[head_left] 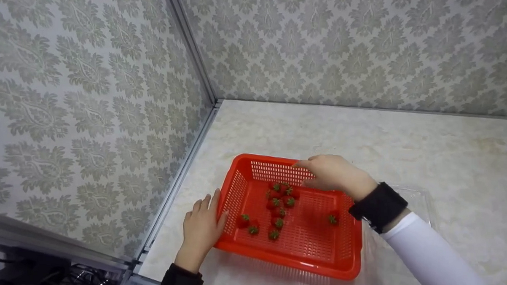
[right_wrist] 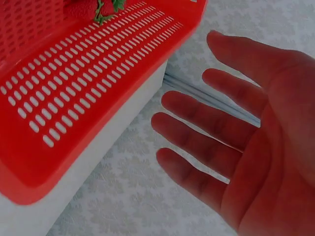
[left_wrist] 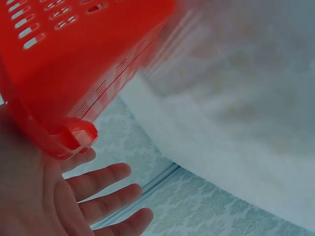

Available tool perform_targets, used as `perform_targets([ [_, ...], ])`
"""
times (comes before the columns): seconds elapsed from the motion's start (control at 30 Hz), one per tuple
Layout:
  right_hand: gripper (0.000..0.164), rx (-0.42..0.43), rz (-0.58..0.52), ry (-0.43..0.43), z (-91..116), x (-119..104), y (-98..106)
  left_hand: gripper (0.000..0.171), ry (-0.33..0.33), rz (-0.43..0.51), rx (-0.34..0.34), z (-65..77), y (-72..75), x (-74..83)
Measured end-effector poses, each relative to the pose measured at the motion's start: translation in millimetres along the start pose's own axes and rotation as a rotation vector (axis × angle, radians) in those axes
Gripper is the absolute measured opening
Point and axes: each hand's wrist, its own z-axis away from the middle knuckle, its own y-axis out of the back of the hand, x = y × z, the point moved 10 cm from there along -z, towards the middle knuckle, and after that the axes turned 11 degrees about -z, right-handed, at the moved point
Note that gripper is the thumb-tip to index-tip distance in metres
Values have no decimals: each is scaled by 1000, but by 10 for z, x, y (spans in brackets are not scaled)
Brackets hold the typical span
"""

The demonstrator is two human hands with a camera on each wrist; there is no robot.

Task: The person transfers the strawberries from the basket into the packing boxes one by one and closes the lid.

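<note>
A red plastic basket (head_left: 308, 265) with slotted walls sits on the table, its left side lifted in look by the angle of the left wrist view. Several red strawberries (head_left: 275, 203) with green leaves lie inside, mostly left of the middle. One strawberry (head_left: 332, 219) lies apart near the right wall. My left hand (head_left: 201, 225) is at the basket's left rim, fingers straight along the outside and thumb by the rim. Over the far right rim is my right hand (head_left: 337, 173), holding nothing. Its fingers (right_wrist: 202, 115) are spread beside the basket wall in the right wrist view.
Behind and right of the basket, partly under my right arm, lies a clear plastic container (head_left: 413, 194). Patterned walls stand along the table's left and far edges, with a metal frame (head_left: 212, 97) at their corner. Cables (head_left: 87, 277) show at the lower left.
</note>
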Motion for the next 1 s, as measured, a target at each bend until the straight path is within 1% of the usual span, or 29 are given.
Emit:
perform_targets([
  [0.1,46,-86,-23,-27,-126,-28,-243,63,4,21,-16,-1,-46,3],
  [0.2,39,-142,-18,-45,-250,-61,-496,64,16,33,-28,1,-77,-11],
  [0.33,27,-162,23,-65,-368,-70,-799,65,22,57,-44,-1,-110,-18],
  [0.5,17,-170,85,-82,-459,-33,-1071,66,28,59,-52,2,-155,-23],
  [0.63,10,-140,153,-99,-493,33,-1183,65,32,58,-58,1,-173,-8],
  [0.77,5,-66,283,-121,-522,48,-1206,65,44,70,-63,7,-183,-23],
  [0.83,4,-42,342,-135,-535,45,-1216,65,52,79,-64,9,-190,-33],
  [0.9,6,-38,381,-143,-548,42,-1236,65,58,89,-63,8,-198,-41],
  [1.0,11,-52,406,-146,-567,38,-1289,64,59,103,-59,6,-210,-42],
])
